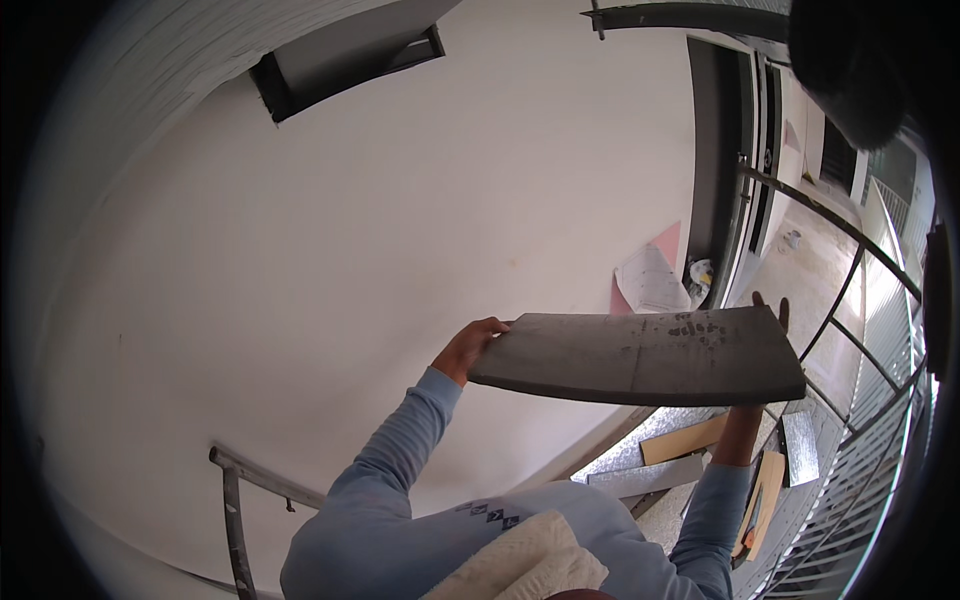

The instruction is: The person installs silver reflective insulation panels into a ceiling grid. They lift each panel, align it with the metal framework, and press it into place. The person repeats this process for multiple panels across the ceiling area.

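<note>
A dark grey rectangular panel [600,355], with darker wet-looking spots toward its right end, is held up level in front of me. My left hand [465,348] is closed round its left end, thumb over the top edge. At the other end my right hand [784,314] bears the panel from beneath and behind. Only a few of its fingertips stick up past the far edge, and the palm is hidden. Behind the panel stands a pale plastered wall [400,220]. What the panel is made of, I cannot tell.
Metal scaffold rails stand at the lower left [235,500] and right [840,215]. Below my right arm lie tan strips [765,500] and a silvery piece [799,448]. A dark-framed opening [350,60] is high in the wall. A paper sheet [652,278] hangs beside a dark doorframe [718,150].
</note>
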{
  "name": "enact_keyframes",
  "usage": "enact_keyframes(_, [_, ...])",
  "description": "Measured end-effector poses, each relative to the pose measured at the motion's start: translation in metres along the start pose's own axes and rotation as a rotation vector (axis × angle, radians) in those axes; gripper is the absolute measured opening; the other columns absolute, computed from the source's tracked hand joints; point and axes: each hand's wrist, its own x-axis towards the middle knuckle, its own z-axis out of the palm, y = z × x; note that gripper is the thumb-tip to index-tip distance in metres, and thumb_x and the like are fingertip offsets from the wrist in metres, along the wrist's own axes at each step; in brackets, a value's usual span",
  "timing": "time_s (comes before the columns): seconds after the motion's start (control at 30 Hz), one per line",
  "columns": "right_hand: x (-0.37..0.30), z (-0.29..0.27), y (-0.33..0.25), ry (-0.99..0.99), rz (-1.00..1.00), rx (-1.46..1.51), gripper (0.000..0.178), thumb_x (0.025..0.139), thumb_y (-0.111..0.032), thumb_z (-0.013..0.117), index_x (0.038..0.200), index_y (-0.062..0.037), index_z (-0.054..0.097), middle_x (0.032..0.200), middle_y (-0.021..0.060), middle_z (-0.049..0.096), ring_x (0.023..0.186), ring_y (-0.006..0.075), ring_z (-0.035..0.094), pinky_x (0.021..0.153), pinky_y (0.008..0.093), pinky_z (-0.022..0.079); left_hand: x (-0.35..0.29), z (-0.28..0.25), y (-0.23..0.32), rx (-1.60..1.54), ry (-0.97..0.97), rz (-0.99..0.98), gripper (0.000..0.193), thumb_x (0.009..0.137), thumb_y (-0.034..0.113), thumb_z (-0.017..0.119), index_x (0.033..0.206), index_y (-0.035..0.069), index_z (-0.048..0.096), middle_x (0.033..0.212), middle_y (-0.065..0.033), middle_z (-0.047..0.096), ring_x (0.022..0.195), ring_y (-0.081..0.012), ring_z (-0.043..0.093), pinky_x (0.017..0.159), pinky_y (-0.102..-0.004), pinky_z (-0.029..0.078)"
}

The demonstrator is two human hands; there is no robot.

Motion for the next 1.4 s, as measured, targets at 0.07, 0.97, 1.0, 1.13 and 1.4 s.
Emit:
enact_keyframes(0.07, [0.013, 0.012, -0.008, -0.003, -0.005, 0.010, 0.075, 0.104, -0.044, 0.053, 0.162, -0.0091, 0.020, 0.157, 0.0200, 0.043, 0.124, 0.0255, 0.062, 0.102, 0.0396, 0.055, -0.017, 0.006, 0.020, 0.037, -0.050, 0.190, 0.038, 0.091, 0.014, 0.061, 0.124, -0.004, 0.067, 0.111, -0.0169, 0.072, 0.092, -0.0268, 0.073, 0.084, -0.0387, 0.061])
enact_keyframes(0.97, [-0.035, 0.177, -0.134, -0.436, -0.083, 0.952, 0.038, 0.098, -0.037, 0.055, 0.118, -0.0097, 0.072, 0.129, 0.0318, 0.060, 0.132, 0.0591, 0.046, 0.100, 0.0788, 0.039, -0.143, 0.092, 0.032, -0.027, -0.535, 0.360, 0.085, 0.104, 0.069, 0.032, 0.151, -0.001, 0.041, 0.141, -0.0160, 0.059, 0.125, -0.0284, 0.061, 0.102, -0.0399, 0.049])
enact_keyframes(1.0, [-0.039, 0.179, -0.143, -0.479, -0.070, 0.995, 0.038, 0.099, -0.036, 0.055, 0.116, -0.0093, 0.074, 0.127, 0.0331, 0.061, 0.131, 0.0602, 0.046, 0.099, 0.0801, 0.038, -0.148, 0.103, 0.021, 0.065, -0.667, 0.364, 0.091, 0.101, 0.074, 0.031, 0.152, -0.001, 0.040, 0.141, -0.0171, 0.059, 0.126, -0.0307, 0.060, 0.106, -0.0411, 0.047])
enact_keyframes(1.13, [-0.041, 0.169, -0.143, -0.650, 0.013, 1.002, 0.036, 0.098, -0.032, 0.056, 0.118, -0.0075, 0.073, 0.125, 0.0343, 0.062, 0.129, 0.0610, 0.048, 0.099, 0.0787, 0.039, -0.145, 0.114, -0.006, 0.383, -1.110, 0.374, 0.113, 0.085, 0.089, 0.042, 0.153, -0.002, 0.039, 0.146, -0.0207, 0.055, 0.132, -0.0342, 0.055, 0.112, -0.0432, 0.042])
enact_keyframes(1.4, [-0.055, 0.125, -0.122, -0.819, 0.134, 0.897, 0.035, 0.097, -0.025, 0.059, 0.121, -0.0038, 0.072, 0.121, 0.0367, 0.064, 0.125, 0.0627, 0.052, 0.100, 0.0759, 0.042, -0.143, 0.054, -0.009, 0.518, -1.072, 0.228, 0.110, 0.059, 0.035, 0.096, 0.151, 0.002, 0.047, 0.153, -0.0149, 0.053, 0.145, -0.0293, 0.045, 0.120, -0.0439, 0.034])
